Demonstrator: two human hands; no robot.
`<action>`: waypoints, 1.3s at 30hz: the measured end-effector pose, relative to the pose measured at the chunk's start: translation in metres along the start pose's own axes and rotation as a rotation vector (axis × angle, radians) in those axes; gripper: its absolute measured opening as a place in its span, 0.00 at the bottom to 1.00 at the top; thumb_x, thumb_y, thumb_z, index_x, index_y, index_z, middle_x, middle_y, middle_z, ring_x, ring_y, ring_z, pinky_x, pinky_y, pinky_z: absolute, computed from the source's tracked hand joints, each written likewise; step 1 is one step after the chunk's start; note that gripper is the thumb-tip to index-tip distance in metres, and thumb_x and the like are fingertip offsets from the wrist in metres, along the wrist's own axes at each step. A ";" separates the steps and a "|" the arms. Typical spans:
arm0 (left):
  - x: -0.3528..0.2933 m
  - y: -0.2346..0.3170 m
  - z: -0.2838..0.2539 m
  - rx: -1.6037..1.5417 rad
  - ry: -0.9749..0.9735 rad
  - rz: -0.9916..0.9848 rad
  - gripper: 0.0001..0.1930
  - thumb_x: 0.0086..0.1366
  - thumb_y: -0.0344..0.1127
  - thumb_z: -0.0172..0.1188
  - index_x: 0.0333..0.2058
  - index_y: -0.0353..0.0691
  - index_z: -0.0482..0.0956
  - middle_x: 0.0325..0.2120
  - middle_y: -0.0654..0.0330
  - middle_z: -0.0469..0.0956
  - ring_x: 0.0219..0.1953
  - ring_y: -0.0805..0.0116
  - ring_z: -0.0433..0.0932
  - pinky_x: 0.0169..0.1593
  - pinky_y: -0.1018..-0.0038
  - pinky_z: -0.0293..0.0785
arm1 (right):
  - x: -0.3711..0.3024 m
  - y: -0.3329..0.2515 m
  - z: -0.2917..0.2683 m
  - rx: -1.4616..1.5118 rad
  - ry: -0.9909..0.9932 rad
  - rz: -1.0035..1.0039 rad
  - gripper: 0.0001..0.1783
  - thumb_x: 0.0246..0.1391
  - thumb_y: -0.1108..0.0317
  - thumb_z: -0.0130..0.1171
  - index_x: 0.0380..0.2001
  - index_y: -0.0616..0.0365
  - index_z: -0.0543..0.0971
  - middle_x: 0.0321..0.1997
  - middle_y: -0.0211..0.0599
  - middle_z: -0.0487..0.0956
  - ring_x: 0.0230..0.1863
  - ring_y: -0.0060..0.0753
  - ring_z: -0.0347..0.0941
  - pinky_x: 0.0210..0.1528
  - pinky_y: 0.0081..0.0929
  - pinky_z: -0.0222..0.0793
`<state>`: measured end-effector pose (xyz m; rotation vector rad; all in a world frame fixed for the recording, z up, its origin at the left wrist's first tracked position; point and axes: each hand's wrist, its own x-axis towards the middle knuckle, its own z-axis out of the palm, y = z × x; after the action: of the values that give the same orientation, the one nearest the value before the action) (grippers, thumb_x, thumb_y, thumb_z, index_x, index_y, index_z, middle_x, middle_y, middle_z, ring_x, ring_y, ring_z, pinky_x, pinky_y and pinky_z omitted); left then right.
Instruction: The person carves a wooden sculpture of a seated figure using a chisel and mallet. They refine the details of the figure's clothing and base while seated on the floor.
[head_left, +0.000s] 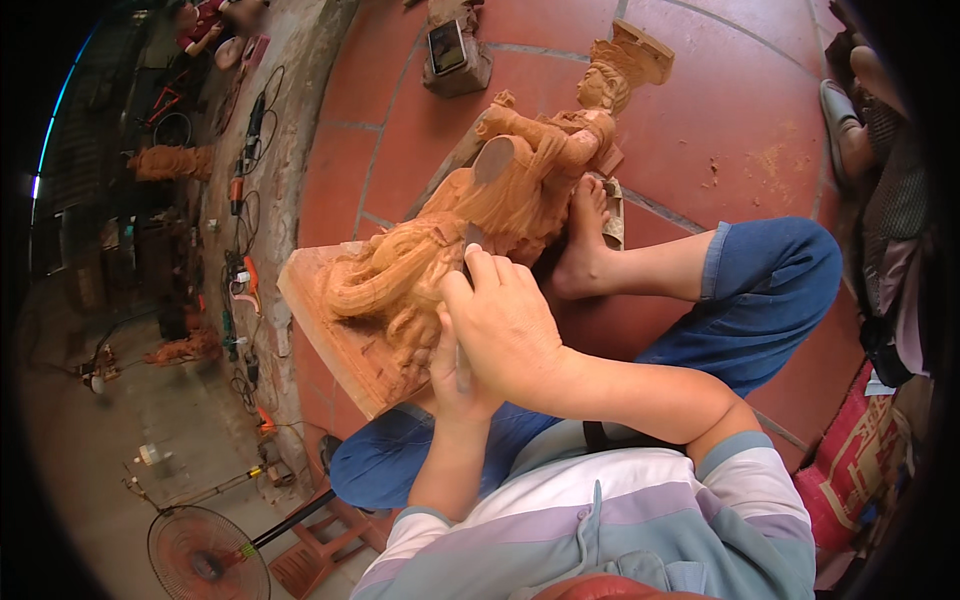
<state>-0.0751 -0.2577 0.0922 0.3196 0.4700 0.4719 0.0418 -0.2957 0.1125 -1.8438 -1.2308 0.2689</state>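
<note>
A carved wooden statue (480,200) lies on its side across the floor in front of me, its head toward the far right and its thick base (345,365) toward me on the left. My right hand (515,325) is closed over the carved folds near the base. Below it, my left hand (462,400) is closed too, its thumb up against the carving and its fingers mostly hidden. Both seem to hold one slim grey tool (463,372); a dark flat tip (472,234) shows beyond my right fingers, its exact kind unclear. My bare foot (585,245) rests against the statue.
A phone (446,46) leans on a wooden block (468,80) at the back. Corded power tools (238,190) line the ledge on the left. A fan (208,562) stands lower left. Another person's foot (845,120) and a red sack (838,470) are on the right.
</note>
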 end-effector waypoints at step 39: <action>-0.008 0.002 0.035 0.260 0.428 0.257 0.27 0.55 0.34 0.64 0.53 0.33 0.69 0.52 0.54 0.73 0.52 0.65 0.73 0.55 0.67 0.68 | 0.018 -0.019 0.010 -0.245 -0.088 -0.033 0.12 0.47 0.62 0.55 0.30 0.60 0.73 0.32 0.40 0.71 0.38 0.38 0.68 0.38 0.31 0.62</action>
<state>-0.0648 -0.2663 0.1258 0.5365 0.9178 0.7369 0.0324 -0.2726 0.1259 -2.0360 -1.4055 0.1888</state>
